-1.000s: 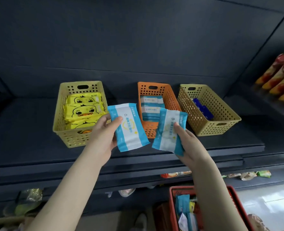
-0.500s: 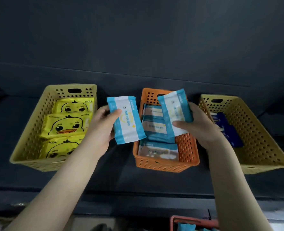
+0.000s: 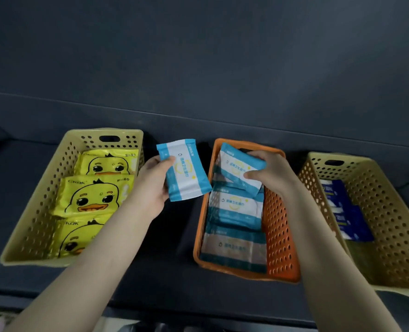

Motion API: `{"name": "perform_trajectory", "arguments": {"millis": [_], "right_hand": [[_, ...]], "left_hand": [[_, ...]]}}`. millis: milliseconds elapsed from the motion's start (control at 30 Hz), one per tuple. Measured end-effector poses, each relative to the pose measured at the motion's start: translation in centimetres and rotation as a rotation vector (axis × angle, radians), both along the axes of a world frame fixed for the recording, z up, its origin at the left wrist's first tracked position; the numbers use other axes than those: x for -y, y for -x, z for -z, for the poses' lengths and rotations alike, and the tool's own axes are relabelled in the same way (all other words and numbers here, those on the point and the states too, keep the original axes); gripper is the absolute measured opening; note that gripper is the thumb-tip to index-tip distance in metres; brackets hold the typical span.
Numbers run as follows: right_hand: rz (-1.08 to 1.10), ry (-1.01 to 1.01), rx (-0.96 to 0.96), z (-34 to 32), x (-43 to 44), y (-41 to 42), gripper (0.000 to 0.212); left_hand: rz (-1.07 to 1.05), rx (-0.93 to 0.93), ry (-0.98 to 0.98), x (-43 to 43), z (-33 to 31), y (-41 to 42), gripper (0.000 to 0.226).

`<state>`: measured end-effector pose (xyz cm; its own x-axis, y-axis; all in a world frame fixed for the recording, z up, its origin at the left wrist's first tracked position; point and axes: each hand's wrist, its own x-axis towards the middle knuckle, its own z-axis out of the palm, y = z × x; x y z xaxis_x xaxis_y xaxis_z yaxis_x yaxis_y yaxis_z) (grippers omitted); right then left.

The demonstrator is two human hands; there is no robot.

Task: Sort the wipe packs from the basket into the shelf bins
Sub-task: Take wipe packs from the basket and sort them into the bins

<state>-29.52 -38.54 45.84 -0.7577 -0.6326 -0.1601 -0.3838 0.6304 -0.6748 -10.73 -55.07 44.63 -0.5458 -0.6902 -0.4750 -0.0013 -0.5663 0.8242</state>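
The right hand [image 3: 268, 173] pinches a blue-and-white wipe pack [image 3: 240, 170], thumb under and fingers over, inside the far end of the orange bin [image 3: 281, 238]; it should be laid flat on the matching packs and let go only once it rests square. The left hand [image 3: 150, 188] clasps a second pack [image 3: 184, 173] by its edge, held between that bin and the left yellow bin [image 3: 34, 212], so it likely goes in next. The packs are soft, glossy film pillows that dent easily; the bins are rigid perforated plastic. Duck-print packs [image 3: 90, 195] fill the left bin; dark blue packs [image 3: 342, 212] sit in the right one [image 3: 390, 236]
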Motion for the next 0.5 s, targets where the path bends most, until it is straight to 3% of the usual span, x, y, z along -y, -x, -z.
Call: {"name": "perform_trajectory", "arguments": {"millis": [133, 367, 500], "right_hand": [[-0.056, -0.166, -0.067, 0.5, 1.0, 0.8, 0.057], [-0.179, -0.357, -0.071, -0.6, 1.7, 2.0, 0.061], [-0.100, -0.344, -0.218, 0.5, 2.1, 1.4, 0.060]], "left_hand": [[0.035, -0.008, -0.101, 0.6, 0.5, 0.3, 0.030], [0.090, -0.016, -0.165, 0.7, 1.1, 0.6, 0.031], [0.094, -0.025, -0.187, 0.9, 1.5, 0.7, 0.038]]}}
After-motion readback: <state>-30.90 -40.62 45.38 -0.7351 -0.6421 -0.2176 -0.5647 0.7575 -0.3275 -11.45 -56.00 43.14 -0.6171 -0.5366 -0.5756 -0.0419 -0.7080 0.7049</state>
